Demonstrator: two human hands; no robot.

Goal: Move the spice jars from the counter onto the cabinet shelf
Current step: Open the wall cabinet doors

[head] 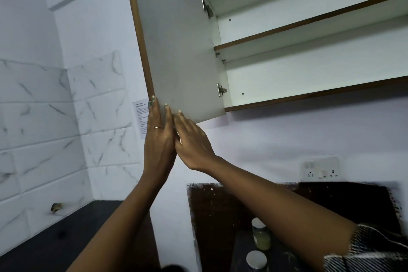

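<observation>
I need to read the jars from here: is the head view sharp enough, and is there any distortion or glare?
Head view: wide-angle bend curves the cabinet door and shelves; lighting is soft, no glare; the two spice jars at the bottom edge are soft and dim, labels unreadable; the dark backsplash shows smeared, ragged edges.

Cabinet door [176, 40] pale grey, brown-edged. Wall tiles [44, 128] white, grey-veined marble. Counter [66, 238] black. Jar [261, 235] pale green, white lid. Sleeve [371, 252] black-white striped.
</observation>
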